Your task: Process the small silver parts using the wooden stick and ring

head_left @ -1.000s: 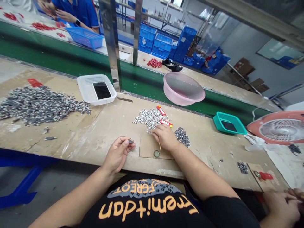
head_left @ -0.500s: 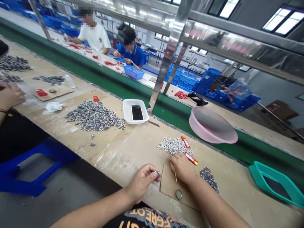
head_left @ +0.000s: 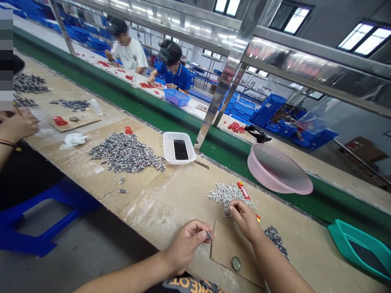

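Observation:
My left hand (head_left: 187, 246) is closed, pinching a small dark grey piece (head_left: 208, 235) between thumb and fingertips. My right hand (head_left: 247, 221) reaches to the near edge of a pile of small white-and-dark pieces (head_left: 224, 195), its fingers drawn together; what they hold, if anything, I cannot make out. Under and between the hands lies a cardboard sheet (head_left: 224, 248), with a small round metal cap (head_left: 236, 264) on it. A heap of dark grey pieces (head_left: 276, 240) is partly hidden behind my right forearm.
A red packet (head_left: 243, 190) lies beside the white pile. Further left are a big heap of grey-and-white pieces (head_left: 125, 152) and a white basket (head_left: 179, 162) holding a phone. A pink basin (head_left: 279, 169) and a green tray (head_left: 360, 240) stand rightward. Co-workers sit across the green belt (head_left: 143, 122).
My right hand has shifted and turned at the pile's edge; the thin wooden stick seen in it before is no longer visible. My left hand keeps its grey piece. The view has tilted slightly.

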`<act>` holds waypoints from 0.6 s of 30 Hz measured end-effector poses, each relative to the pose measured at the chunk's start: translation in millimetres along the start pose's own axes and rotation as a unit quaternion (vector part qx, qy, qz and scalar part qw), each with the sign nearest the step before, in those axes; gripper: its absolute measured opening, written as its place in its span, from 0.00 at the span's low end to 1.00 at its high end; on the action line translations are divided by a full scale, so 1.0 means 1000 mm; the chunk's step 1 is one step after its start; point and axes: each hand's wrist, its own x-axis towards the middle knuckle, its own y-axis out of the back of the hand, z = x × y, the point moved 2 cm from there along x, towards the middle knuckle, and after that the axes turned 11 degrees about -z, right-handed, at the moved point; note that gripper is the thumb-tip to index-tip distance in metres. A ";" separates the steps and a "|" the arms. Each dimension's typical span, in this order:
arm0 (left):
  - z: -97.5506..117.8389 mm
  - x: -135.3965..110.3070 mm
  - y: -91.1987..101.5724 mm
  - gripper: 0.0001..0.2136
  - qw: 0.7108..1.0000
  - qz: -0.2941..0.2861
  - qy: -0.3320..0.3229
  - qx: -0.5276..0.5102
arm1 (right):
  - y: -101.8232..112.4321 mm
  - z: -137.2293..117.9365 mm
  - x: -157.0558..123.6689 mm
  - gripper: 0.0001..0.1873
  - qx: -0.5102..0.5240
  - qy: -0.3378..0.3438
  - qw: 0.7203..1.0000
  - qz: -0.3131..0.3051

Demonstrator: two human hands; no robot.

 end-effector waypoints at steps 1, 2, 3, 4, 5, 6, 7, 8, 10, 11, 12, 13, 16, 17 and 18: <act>0.000 0.000 0.000 0.05 1.000 0.000 -0.001 -0.009 | 0.001 -0.003 -0.001 0.07 0.020 -0.001 1.000 0.011; 0.001 0.000 0.000 0.04 1.000 0.000 -0.002 -0.017 | 0.001 -0.008 -0.002 0.07 0.025 0.011 1.000 0.012; 0.001 0.000 0.000 0.04 1.000 -0.002 -0.002 -0.025 | 0.000 -0.014 -0.003 0.06 0.018 0.036 0.999 0.005; 0.002 0.000 -0.001 0.03 0.999 -0.005 -0.003 -0.034 | -0.002 -0.021 -0.005 0.05 0.003 0.068 0.998 -0.008; 0.003 0.000 -0.001 0.03 0.999 -0.009 -0.003 -0.045 | -0.004 -0.029 -0.006 0.05 -0.017 0.099 0.995 -0.023; 0.003 0.000 -0.002 0.02 0.998 -0.016 -0.004 -0.058 | -0.006 -0.037 -0.008 0.04 -0.038 0.126 0.991 -0.038; 0.004 0.001 -0.003 0.02 0.997 -0.023 -0.006 -0.072 | -0.008 -0.044 -0.009 0.05 -0.059 0.146 0.986 -0.051; 0.005 0.001 -0.004 0.01 0.996 -0.030 -0.009 -0.086 | -0.011 -0.050 -0.010 0.05 -0.082 0.162 0.981 -0.063; 0.006 0.001 -0.005 0.01 0.993 -0.039 -0.018 -0.112 | -0.015 -0.059 -0.011 0.05 -0.123 0.185 0.972 -0.079; 0.006 0.001 -0.005 0.01 0.991 -0.041 -0.021 -0.122 | -0.016 -0.062 -0.011 0.06 -0.137 0.192 0.968 -0.082; 0.006 0.001 -0.005 0.01 0.990 -0.040 -0.023 -0.130 | -0.018 -0.064 -0.010 0.06 -0.147 0.197 0.966 -0.083; 0.007 0.001 -0.004 0.01 0.990 -0.039 -0.024 -0.135 | -0.018 -0.065 -0.010 0.06 -0.152 0.202 0.964 -0.082; 0.006 0.001 -0.004 0.01 0.989 -0.032 -0.022 -0.142 | -0.020 -0.064 -0.008 0.06 -0.153 0.205 0.963 -0.081; 0.006 0.001 -0.003 0.01 0.989 -0.028 -0.021 -0.143 | -0.020 -0.064 -0.008 0.06 -0.152 0.203 0.964 -0.084; 0.006 0.001 -0.003 0.01 0.989 -0.025 -0.021 -0.144 | -0.020 -0.064 -0.008 0.06 -0.152 0.200 0.964 -0.086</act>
